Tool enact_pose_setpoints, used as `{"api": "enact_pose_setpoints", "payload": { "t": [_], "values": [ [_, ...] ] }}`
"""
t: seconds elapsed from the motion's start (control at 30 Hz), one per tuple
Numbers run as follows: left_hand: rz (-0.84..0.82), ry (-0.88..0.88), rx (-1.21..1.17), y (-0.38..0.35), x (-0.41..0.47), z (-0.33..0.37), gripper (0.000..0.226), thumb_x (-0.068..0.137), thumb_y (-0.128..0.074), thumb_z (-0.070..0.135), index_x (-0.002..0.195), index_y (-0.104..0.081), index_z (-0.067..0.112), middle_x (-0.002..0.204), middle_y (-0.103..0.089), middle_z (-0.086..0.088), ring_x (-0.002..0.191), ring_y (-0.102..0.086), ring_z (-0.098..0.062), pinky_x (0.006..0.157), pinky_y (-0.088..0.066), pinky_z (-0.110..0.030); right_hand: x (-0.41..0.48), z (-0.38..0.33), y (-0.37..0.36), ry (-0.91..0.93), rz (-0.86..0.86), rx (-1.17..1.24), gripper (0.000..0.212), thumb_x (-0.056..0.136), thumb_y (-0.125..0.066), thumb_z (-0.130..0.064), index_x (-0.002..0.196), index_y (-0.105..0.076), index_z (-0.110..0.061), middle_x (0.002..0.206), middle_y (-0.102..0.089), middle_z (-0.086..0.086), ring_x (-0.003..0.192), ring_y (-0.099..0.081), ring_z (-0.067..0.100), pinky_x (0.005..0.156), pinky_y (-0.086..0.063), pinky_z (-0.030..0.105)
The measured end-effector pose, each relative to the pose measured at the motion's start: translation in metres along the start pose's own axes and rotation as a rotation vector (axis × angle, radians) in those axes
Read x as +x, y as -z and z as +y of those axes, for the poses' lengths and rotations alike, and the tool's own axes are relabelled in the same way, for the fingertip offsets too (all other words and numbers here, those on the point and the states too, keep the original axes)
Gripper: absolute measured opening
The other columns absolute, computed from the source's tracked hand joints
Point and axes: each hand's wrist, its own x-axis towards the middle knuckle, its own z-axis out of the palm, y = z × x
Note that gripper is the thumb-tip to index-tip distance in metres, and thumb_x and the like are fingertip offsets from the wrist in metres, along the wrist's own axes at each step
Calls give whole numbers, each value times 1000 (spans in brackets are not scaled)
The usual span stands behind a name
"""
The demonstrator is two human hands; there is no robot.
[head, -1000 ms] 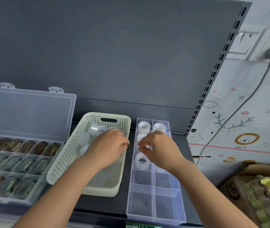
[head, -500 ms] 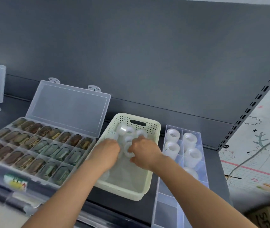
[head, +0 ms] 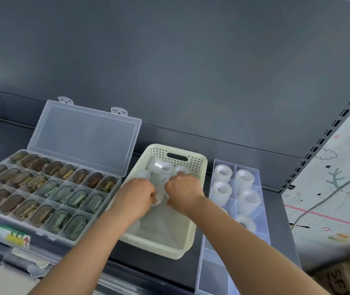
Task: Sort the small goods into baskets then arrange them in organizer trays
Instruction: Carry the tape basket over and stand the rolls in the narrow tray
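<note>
We look down from the head camera. Both our hands are inside the cream basket [head: 161, 249]. The left hand [head: 136, 195] has its fingers curled, and they pinch one clear tape roll [head: 158, 198]. The right hand [head: 183, 191] is just beside it, touching the same roll. Its fingers bend down onto the pile of rolls [head: 159, 166] at the back of the basket. We cannot tell if it holds one. The long clear tray [head: 212, 273] sits just right of the basket, with more rolls [head: 223, 173] standing in its far parts. On the left is a clear box [head: 84, 135] with its lid up.
</note>
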Motion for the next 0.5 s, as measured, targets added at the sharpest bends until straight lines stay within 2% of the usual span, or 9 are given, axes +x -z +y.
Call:
{"api": "enact_pose_setpoints", "payload": {
  "t": [0.1, 0.2, 0.27, 0.37, 0.43, 0.5],
  "values": [
    [3, 2, -41, 0, -3, 0, 30, 91, -58, 30, 67, -61, 14, 82, -61, -5, 75, -55, -20, 54, -28, -27, 2, -1, 0, -28, 9, 23, 13, 84, -53, -4, 91, -58, -13, 91, -61, 3, 91, -57, 23, 61, -37, 29],
    [31, -7, -72, 0, -6, -2, 26, 90, -58, 30, 73, -66, 12, 80, -61, -3, 72, -55, -17, 57, -40, -28, -1, 4, 0, -84, 93, 157, 8, 86, -51, -10, 86, -59, -12, 81, -52, 5, 83, -54, 25, 62, -35, 29],
    [77, -7, -110, 3, -9, -3, 24, 89, -60, 32, 78, -70, 14, 84, -62, -1, 75, -56, -16, 67, -49, -34, -6, 9, 1, -117, 176, 281, 13, 89, -51, -18, 90, -61, -11, 87, -57, 7, 89, -54, 25, 63, -35, 29],
    [169, -18, -195, 12, -12, 3, 23, 89, -61, 31, 80, -71, 13, 86, -61, 2, 79, -55, -16, 70, -49, -36, -18, 18, 3, -168, 325, 521, 18, 90, -52, -24, 94, -63, -10, 95, -63, 5, 93, -56, 25, 70, -47, 34],
    [225, -53, -234, 18, -12, 11, 23, 90, -61, 30, 82, -71, 11, 86, -61, 3, 82, -54, -16, 70, -49, -38, -29, 26, 5, -193, 425, 633, 14, 89, -56, -20, 91, -63, -9, 91, -64, 5, 89, -56, 26, 72, -49, 39],
    [273, -102, -283, 23, -14, 22, 21, 90, -61, 27, 82, -71, 11, 87, -61, 2, 85, -55, -17, 70, -49, -40, -43, 36, 7, -217, 518, 687, 9, 87, -59, -15, 88, -65, -8, 87, -64, 5, 84, -57, 25, 68, -48, 37]
  ]
}}
